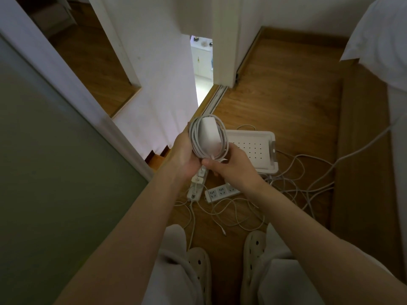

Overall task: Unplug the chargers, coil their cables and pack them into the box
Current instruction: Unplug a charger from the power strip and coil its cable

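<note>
A white charger brick with its cable coiled around it is held up in front of me. My left hand grips the coil from the left side. My right hand pinches the cable end at the bottom of the coil. Below and right of the hands, a white box with a dotted inner surface lies open on the wooden floor. Two white power strips sit on the floor under my hands: one with small chargers plugged in, the other showing bare sockets.
Loose white cables tangle over the floor to the right of the strips and toward my feet. My slippered feet stand at the bottom. A white door and wall rise on the left, a bed edge at the upper right.
</note>
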A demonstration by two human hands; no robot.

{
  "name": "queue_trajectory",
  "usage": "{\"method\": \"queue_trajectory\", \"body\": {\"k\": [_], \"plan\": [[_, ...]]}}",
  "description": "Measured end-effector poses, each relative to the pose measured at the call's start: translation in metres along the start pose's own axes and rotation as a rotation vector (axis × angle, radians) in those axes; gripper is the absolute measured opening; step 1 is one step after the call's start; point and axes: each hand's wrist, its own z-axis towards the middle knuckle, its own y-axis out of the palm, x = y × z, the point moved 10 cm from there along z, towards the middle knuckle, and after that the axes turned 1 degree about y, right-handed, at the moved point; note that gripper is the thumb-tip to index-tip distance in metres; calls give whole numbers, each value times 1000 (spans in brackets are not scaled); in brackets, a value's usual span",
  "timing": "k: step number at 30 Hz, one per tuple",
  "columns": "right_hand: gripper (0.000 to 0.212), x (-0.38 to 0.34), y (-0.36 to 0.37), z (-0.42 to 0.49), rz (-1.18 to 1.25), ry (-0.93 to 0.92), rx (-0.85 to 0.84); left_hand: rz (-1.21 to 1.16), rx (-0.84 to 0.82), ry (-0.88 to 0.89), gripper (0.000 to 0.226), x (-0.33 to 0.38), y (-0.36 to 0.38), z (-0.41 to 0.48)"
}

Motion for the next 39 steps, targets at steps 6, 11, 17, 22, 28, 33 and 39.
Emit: {"method": "queue_trajectory", "body": {"k": [6, 11, 17, 22, 28, 33, 39], "plan": [[48, 2, -7, -1, -168, -9, 27, 117, 36, -4, 53, -4, -6, 6], [44, 10, 0, 3, -156, 27, -14, 303, -117, 83, 42, 3, 8, -2], [33, 7, 3, 2, -254, -30, -106, 630, 55, 320, 4, 26, -2, -7], [25, -12, -10, 0, -995, -259, 13, 723, 65, 377, 9, 36, -2, -9], [15, -39, -28, -10, -1292, -375, 398, 750, 92, 376, 15, 38, -7, -8], [28, -26, -29, -1, -1297, -202, 193, 807, 85, 413, 30, 38, -5, -5], [18, 16, -52, 6, -530, 153, 1, 833, 67, 387, 29, 33, -5, -2]]}}
